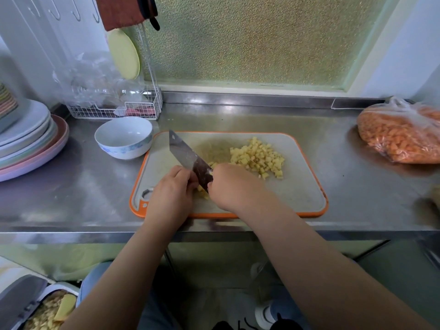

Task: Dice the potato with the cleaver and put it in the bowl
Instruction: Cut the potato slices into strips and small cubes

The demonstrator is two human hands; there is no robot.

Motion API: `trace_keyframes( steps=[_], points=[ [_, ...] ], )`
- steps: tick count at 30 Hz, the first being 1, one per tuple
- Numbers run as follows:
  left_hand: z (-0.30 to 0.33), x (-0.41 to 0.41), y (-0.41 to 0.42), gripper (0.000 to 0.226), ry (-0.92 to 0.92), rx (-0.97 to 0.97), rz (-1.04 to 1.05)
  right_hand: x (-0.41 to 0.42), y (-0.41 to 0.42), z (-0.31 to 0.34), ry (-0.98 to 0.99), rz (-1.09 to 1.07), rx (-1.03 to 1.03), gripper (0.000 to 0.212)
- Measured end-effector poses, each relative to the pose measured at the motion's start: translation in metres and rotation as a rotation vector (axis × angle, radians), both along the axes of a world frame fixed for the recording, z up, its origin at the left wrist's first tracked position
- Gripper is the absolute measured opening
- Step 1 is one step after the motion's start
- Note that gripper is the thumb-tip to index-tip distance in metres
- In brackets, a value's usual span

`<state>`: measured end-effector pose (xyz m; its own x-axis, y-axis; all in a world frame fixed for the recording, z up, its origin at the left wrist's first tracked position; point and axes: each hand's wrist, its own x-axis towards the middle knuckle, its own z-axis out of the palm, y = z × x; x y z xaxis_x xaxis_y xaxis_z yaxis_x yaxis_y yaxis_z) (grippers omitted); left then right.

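Head view. The cleaver's [188, 160] handle is hidden inside the right hand [234, 186], whose fingers curl round it; only the blade shows, running from the hands up and left over the cutting board [304, 186]. The left hand [172, 191] lies just left of the blade with fingers curled down onto potato; the piece under it is almost wholly covered, and only a few pale yellow bits [202, 194] show between the two hands, so its remaining size cannot be told. Whether the blade edge touches the board is hidden by the hands.

The diced potato [259, 157] forms a loose heap of small pale yellow cubes on the right-hand middle of the board, just beyond the right hand. The board is grey with an orange rim and lies on the steel counter [95, 186]. The bowl [123, 136], white with a blue pattern, stands on the counter touching or just beside the board's far left corner; its visible inside holds no potato.

At the left edge a stack of plates [31, 144] is cut off by the frame. A clear bag of orange diced pieces [402, 136] lies at the far right, partly cut off. A tray of yellow scraps [47, 313] shows at the lower left, below the counter.
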<state>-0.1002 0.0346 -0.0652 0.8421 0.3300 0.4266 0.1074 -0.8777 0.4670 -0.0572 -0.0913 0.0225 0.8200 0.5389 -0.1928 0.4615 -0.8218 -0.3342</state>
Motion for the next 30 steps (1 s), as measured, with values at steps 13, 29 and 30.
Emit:
trace_keyframes(
  steps=[13,29,30],
  points=[
    [-0.002,0.002,0.003,0.005,0.012,-0.022,0.008,0.005,0.013,-0.013,-0.011,-0.003,-0.036,0.022],
    [-0.008,0.007,0.007,0.008,-0.008,-0.009,0.025,0.022,-0.006,-0.007,0.112,0.015,-0.037,0.016],
    [-0.008,0.006,0.006,0.011,0.004,-0.021,0.024,0.024,-0.008,-0.009,0.11,-0.007,-0.016,0.019]
  ],
)
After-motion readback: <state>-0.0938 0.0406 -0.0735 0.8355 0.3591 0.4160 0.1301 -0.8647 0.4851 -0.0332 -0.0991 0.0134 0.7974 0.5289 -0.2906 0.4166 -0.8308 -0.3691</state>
